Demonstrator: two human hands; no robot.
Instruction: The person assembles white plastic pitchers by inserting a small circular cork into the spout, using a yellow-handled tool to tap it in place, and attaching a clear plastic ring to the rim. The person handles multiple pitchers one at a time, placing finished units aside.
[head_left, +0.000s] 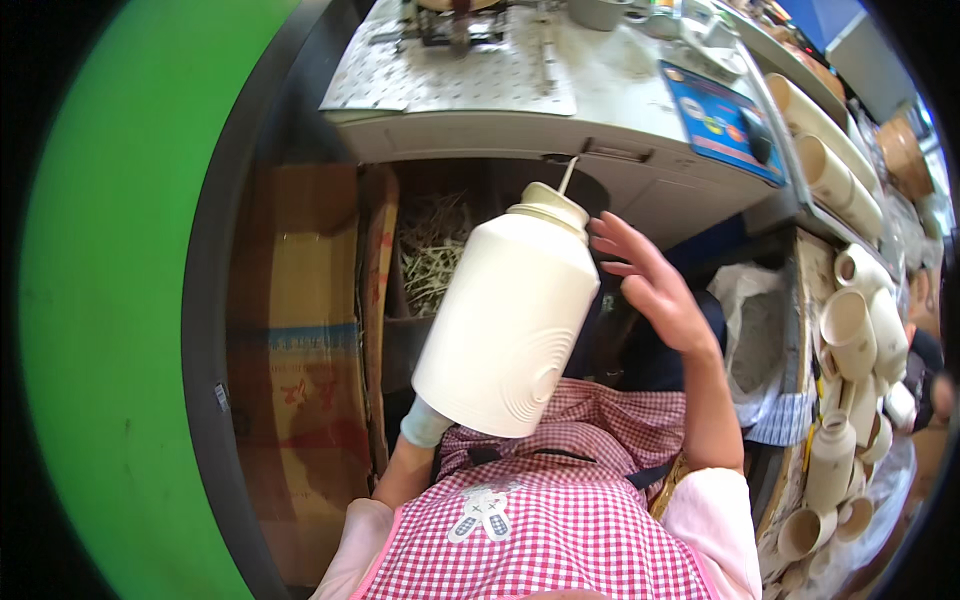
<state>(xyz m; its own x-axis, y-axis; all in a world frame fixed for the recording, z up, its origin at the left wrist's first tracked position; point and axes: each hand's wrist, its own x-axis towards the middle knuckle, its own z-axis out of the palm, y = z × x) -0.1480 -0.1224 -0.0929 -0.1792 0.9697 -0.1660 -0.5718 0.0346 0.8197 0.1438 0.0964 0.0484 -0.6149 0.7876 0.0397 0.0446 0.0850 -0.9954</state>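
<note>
A large cream jar (512, 315) with a narrow neck and concentric rings moulded low on its side is held tilted in front of my body. My left hand (425, 424), in a pale glove, holds it from the base; most of its fingers are hidden behind the jar. A thin cream stick (569, 175) rises from the jar's neck. My right hand (655, 285) is bare and open beside the neck, fingers apart, holding nothing. The fingertips come very close to the rim, and I cannot tell whether they touch it.
Ahead stands a white worktable (620, 90) bearing a perforated metal plate (490, 75) and a blue mat (715, 120). Below, a box holds thin cream scraps (432, 255). Cardboard (315, 380) stands at left. Several cream vessels (850, 325) crowd the right, beside a plastic bag (750, 330).
</note>
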